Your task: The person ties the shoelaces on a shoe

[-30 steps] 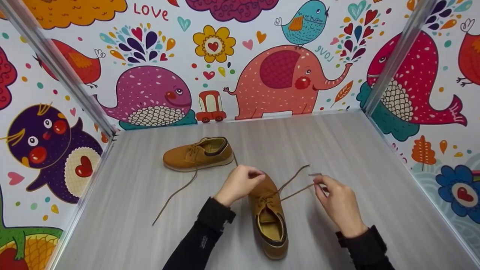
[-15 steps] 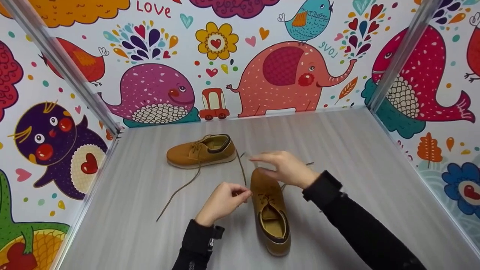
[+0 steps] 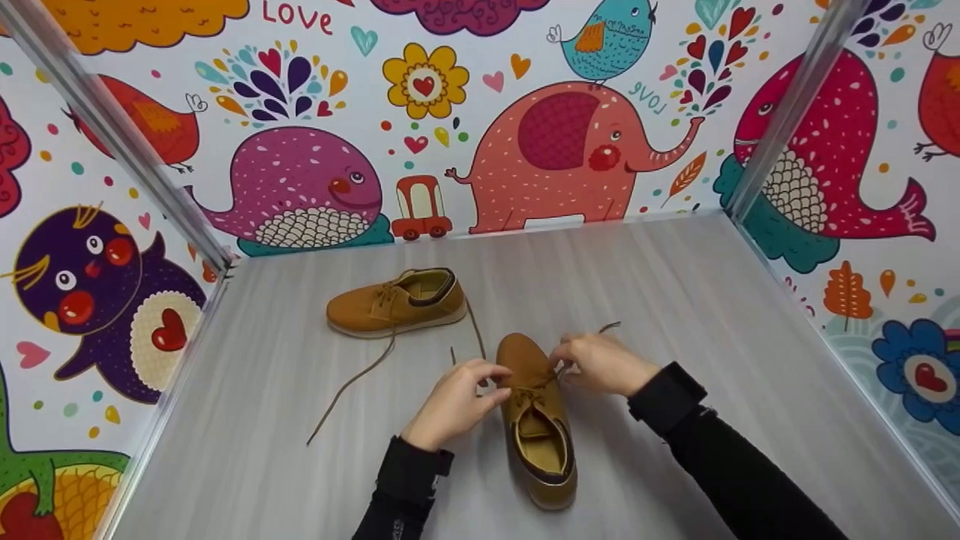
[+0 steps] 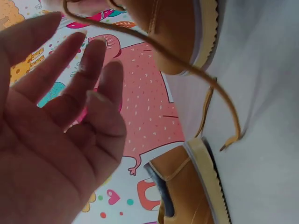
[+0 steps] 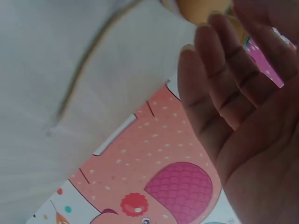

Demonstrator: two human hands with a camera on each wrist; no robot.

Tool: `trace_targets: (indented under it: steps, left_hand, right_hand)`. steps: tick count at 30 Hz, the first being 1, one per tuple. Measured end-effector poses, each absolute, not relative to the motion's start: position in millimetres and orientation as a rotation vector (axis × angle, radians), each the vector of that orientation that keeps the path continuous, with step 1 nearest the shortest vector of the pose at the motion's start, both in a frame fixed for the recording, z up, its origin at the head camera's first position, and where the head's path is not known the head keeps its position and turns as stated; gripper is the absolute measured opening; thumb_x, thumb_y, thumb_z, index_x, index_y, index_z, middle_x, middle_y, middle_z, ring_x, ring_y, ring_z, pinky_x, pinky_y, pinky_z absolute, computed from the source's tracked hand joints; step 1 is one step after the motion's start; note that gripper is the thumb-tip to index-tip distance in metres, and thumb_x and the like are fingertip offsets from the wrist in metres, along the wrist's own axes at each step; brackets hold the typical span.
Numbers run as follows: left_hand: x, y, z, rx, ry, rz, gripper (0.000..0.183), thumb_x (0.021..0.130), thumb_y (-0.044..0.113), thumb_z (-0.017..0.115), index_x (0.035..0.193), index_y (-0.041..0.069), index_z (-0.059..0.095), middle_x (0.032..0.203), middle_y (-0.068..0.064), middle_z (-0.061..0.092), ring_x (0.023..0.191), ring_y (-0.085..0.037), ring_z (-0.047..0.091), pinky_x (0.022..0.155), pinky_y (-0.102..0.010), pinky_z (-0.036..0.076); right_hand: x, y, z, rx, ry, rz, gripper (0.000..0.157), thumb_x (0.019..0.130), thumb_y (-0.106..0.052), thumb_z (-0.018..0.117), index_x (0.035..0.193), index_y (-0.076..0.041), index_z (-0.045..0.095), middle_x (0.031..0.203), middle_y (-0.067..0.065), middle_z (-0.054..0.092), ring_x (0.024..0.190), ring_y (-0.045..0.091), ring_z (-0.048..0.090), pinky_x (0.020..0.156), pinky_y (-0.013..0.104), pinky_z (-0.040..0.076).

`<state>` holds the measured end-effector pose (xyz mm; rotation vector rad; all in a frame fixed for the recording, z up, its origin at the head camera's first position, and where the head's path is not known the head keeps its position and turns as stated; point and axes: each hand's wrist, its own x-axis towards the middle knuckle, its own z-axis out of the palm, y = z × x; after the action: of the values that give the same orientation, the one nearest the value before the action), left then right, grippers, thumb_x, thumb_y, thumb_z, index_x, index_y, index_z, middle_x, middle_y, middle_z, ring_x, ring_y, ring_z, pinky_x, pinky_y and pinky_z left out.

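Observation:
A tan lace-up shoe [image 3: 519, 354] stands on the floor, toe pointing away, between the two hands. My left hand [image 3: 456, 403] is at the shoe's left side, its thumb and index fingertips apart and nothing visible between them. At the other side of the lacing, my right hand [image 3: 604, 364] pinches the shoelace near the eyelets; its thumb and index tips are out of the right wrist view. In the left wrist view, a shoelace end [image 4: 177, 58] stretches past the shoe's toe toward the floor. Another lace end [image 3: 612, 326] shows beyond the right hand.
The matching tan shoe [image 3: 364, 309] lies sideways farther back on the left, one lace [image 3: 352, 386] trailing forward and another [image 3: 475, 330] behind its heel. Walls printed with cartoon animals and metal corner posts [image 3: 780, 112] enclose the pale wood-look floor [image 3: 300, 495].
The right hand carried a lace leftward across the toe, then came back to the shoe's right side. The left hand dropped left from above the toe, and its fingertips have parted.

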<state>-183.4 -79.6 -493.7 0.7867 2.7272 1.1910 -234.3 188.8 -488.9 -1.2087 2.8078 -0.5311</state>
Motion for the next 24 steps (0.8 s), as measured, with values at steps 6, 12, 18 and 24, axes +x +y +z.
trace_targets:
  steps: [6,12,18,24]
  left_hand:
    - [-183.8,-78.4,-501.2,0.778,2.733,1.17,0.013,0.093,0.02,0.072,0.104,0.014,0.075,0.101,0.003,0.068,0.092,-0.018,0.063,0.081,-0.031,0.05]
    - [-181.8,-86.0,-507.3,0.779,2.717,1.191,0.008,0.093,0.02,0.072,0.095,0.014,0.074,0.095,0.007,0.067,0.092,-0.016,0.063,0.081,-0.032,0.05]
    - [-176.2,-97.0,-505.1,0.735,2.649,1.219,0.009,0.095,0.022,0.069,0.092,0.014,0.071,0.089,0.009,0.067,0.086,-0.014,0.064,0.078,-0.034,0.051]
    - [-172.3,-115.8,-494.4,0.727,2.62,1.218,0.006,0.093,0.017,0.071,0.089,0.013,0.073,0.08,0.01,0.066,0.072,-0.007,0.059,0.067,-0.026,0.048]
  right_hand:
    - [-228.2,189.0,-510.1,-1.158,2.95,-0.471,0.019,0.079,-0.004,0.08,0.091,-0.015,0.071,0.088,0.001,0.064,0.075,0.019,0.064,0.062,0.034,0.051]
    - [-226.5,189.4,-519.7,-1.12,3.005,-0.465,0.017,0.079,-0.004,0.078,0.088,-0.015,0.068,0.085,0.0,0.065,0.075,0.02,0.065,0.061,0.036,0.051]
    - [-227.7,192.5,-529.6,-1.147,3.02,-0.419,0.019,0.075,-0.004,0.078,0.078,-0.016,0.064,0.077,-0.001,0.062,0.068,0.019,0.062,0.054,0.034,0.049]
    - [-237.7,216.2,-520.4,-1.088,3.102,-0.385,0.023,0.074,0.004,0.076,0.071,-0.012,0.059,0.07,0.003,0.062,0.063,0.024,0.062,0.052,0.037,0.049]
